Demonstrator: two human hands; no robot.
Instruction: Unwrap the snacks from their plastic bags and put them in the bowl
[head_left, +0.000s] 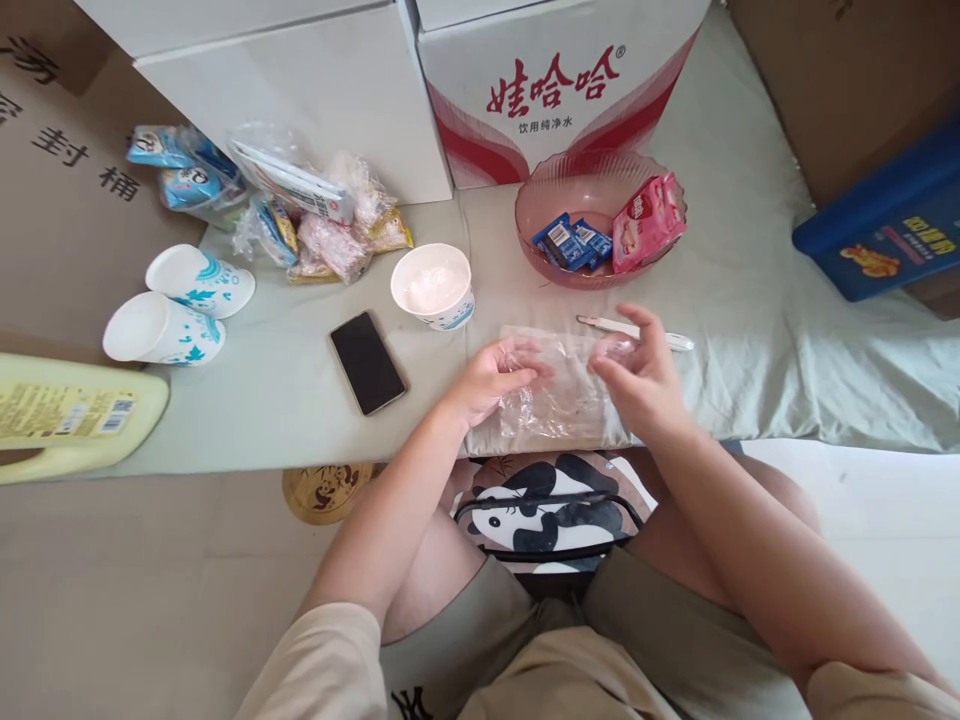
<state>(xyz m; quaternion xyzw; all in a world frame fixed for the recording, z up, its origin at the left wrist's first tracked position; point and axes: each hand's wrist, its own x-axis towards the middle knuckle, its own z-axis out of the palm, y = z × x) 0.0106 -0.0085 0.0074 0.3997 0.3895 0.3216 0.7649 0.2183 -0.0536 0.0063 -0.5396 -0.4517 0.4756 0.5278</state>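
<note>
A clear plastic bag (566, 400) lies crinkled near the front edge of the cloth-covered table. My left hand (491, 380) is at its left side, with curled fingers closed on the film. On the other side, my right hand (645, 380) pinches a bit of clear film between thumb and fingers, its index finger raised. Partly behind that hand is a slim white pen-like tool (679, 341) with a narrow tip. A white paper bowl (454, 312) with a blue print stands beyond my left hand, something pale or clear inside it.
A pink ribbed bowl (536, 200) holds blue packets and a pink pouch (646, 222). Left are a phone (367, 362), two paper cups (187, 325), bagged snacks (330, 240) and a yellow-green jug (112, 410). White cartons (300, 100) stand behind; a blue box (885, 220) is right.
</note>
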